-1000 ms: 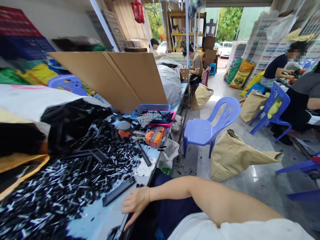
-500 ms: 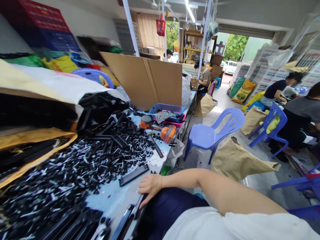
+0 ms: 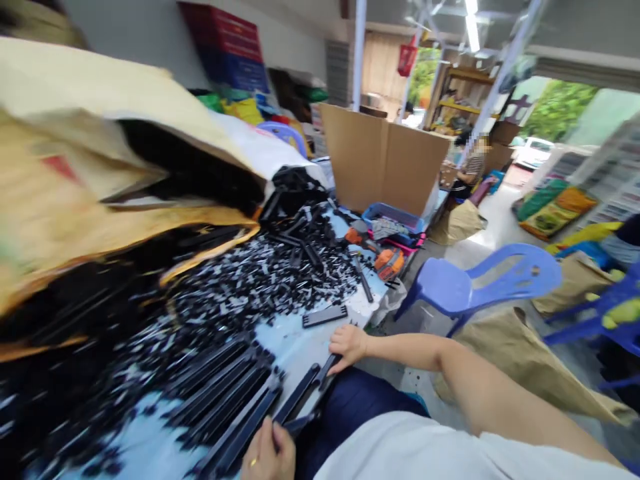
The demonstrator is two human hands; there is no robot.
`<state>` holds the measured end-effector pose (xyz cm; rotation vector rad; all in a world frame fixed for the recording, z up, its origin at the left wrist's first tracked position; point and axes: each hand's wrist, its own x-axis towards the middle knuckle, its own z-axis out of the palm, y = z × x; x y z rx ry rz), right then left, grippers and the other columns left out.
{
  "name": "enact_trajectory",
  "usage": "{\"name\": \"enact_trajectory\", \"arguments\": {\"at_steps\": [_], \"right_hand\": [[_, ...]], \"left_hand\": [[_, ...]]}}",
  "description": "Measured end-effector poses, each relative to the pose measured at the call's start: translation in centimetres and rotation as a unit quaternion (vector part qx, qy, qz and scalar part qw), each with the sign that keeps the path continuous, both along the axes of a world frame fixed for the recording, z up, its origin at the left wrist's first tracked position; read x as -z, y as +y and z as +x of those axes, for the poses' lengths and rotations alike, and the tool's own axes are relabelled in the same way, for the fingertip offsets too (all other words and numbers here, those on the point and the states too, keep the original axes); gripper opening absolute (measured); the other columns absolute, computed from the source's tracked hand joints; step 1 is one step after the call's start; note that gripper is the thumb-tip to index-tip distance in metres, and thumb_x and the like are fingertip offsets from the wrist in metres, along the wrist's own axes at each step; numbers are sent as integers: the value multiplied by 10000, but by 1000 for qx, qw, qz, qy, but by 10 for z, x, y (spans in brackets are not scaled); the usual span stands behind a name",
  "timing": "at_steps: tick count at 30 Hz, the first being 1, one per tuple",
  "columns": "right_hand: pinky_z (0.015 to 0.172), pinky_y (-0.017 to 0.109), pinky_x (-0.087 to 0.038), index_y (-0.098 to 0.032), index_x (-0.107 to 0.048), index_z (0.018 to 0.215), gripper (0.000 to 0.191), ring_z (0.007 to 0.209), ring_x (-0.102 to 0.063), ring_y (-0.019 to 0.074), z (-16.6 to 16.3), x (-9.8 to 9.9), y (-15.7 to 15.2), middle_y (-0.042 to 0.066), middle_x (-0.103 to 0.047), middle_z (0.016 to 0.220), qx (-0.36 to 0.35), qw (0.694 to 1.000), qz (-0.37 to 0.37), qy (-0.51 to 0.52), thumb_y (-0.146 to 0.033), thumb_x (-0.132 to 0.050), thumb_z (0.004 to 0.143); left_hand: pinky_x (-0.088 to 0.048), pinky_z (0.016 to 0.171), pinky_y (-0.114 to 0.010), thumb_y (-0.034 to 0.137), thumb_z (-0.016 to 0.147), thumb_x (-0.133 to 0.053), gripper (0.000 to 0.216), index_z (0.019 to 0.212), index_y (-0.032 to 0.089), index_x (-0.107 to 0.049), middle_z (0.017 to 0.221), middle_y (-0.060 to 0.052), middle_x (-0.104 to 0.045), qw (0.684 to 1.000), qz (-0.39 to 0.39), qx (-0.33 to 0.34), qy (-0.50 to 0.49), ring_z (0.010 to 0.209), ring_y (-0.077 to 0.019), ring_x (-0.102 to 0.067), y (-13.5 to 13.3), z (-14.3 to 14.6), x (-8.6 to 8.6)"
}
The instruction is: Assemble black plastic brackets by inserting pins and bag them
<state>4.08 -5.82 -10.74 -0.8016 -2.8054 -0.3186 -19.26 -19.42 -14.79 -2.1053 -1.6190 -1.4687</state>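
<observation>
Long black plastic bars lie at the table's near edge. My right hand (image 3: 349, 345) has its fingers curled, with the thumb pressed on the end of a black plastic bar (image 3: 327, 367). At the bottom, my left hand (image 3: 269, 451), wearing a ring, has thumb and finger closed at the near end of the black bars; what it pinches is blurred. Another dark bar (image 3: 296, 395) runs between the two hands. Several long black bars (image 3: 220, 383) lie side by side left of my hands. A short flat black piece with a toothed end (image 3: 324, 316) lies beyond my right hand.
Small black parts (image 3: 260, 273) heap over the table (image 3: 285, 340). Large open sacks (image 3: 120, 193) of black pieces stand left. A hammer (image 3: 364, 280), an orange power tool (image 3: 389, 264) and a blue basket (image 3: 395, 217) lie farther back. A purple chair (image 3: 445, 287) and paper sack (image 3: 520, 360) stand right.
The view has turned left, so the scene shifts rightward. My left hand has come into view at the bottom. My right hand's fingers, spread before, are now curled.
</observation>
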Motion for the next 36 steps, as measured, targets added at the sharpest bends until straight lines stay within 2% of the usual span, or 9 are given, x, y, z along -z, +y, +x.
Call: {"name": "enact_trajectory", "arguments": {"at_steps": [3, 8, 12, 15, 18, 23, 26, 30, 36], "right_hand": [[534, 273, -195, -178, -514, 578, 637, 550, -345, 125, 6, -1, 4, -6, -412, 529, -10, 1000, 25, 14, -753, -309, 759], [575, 288, -200, -168, -537, 596, 619, 591, -372, 141, 12, -4, 10, 25, -463, 565, -24, 998, 47, 30, -695, -297, 813], [594, 290, -216, -163, -538, 590, 596, 607, -394, 150, 11, -8, 17, 41, -484, 576, -35, 997, 48, 43, -646, -304, 848], [591, 279, -236, -158, -543, 592, 572, 596, -408, 146, 9, -19, 28, 42, -495, 568, -96, 994, 37, 43, -588, -303, 883], [550, 266, -233, -158, -526, 559, 561, 538, -397, 127, 7, -43, 37, 24, -472, 514, -195, 980, 15, 43, -532, -297, 909], [512, 252, -226, -162, -513, 568, 577, 495, -405, 105, 7, -96, 27, 8, -464, 495, -292, 949, -119, 18, -534, -243, 917], [504, 242, -244, -164, -520, 592, 627, 485, -425, 103, 1, -111, 21, 14, -491, 502, -252, 942, -220, -14, -581, -169, 901], [517, 230, -280, -166, -529, 602, 704, 510, -482, 114, -16, -109, 19, 40, -539, 528, -156, 941, -293, -67, -605, -56, 884], [521, 260, -262, -155, -594, 753, 650, 587, -559, 164, -37, -106, 12, 98, -633, 684, -59, 959, -204, -190, -645, -181, 864]], "left_hand": [[-437, 504, -290, 71, 757, -599, 637, 1350, 176, -390, 777, -82, -669, 977, 82, -164, 113, 593, -193, -605, 9, 17, -29], [-463, 656, -295, 86, 792, -566, 478, 1259, 148, -483, 825, -88, -676, 965, 75, -207, 141, 699, -184, -627, 15, 24, -47], [-419, 834, -360, 149, 849, -487, 314, 1151, 175, -566, 968, -93, -677, 974, 5, -98, 202, 913, -210, -615, 24, 32, -55], [-432, 762, -322, 243, 891, -444, 281, 1107, 123, -578, 989, -110, -665, 957, -98, -12, 274, 872, -197, -609, 43, 40, -64], [-418, 611, -283, 353, 909, -409, 343, 901, 92, -632, 768, -98, -658, 949, -154, -16, 275, 706, -183, -594, 56, 41, -75], [-345, 508, -257, 353, 951, -250, 537, 570, 152, -571, 500, -37, -536, 969, -112, 26, 217, 535, -141, -522, 41, 39, -102], [-318, 498, -255, 352, 961, -207, 579, 563, 152, -576, 491, -34, -550, 968, -183, -12, 169, 516, -133, -527, 31, 34, -118], [-310, 498, -241, 400, 957, -229, 588, 570, 158, -601, 547, -32, -621, 938, -314, -1, 147, 543, -130, -576, 35, 23, -124], [-324, 467, -248, 428, 947, -224, 611, 629, 112, -640, 585, -107, -646, 917, -315, -132, 205, 543, -170, -596, 38, 17, -108]]}}
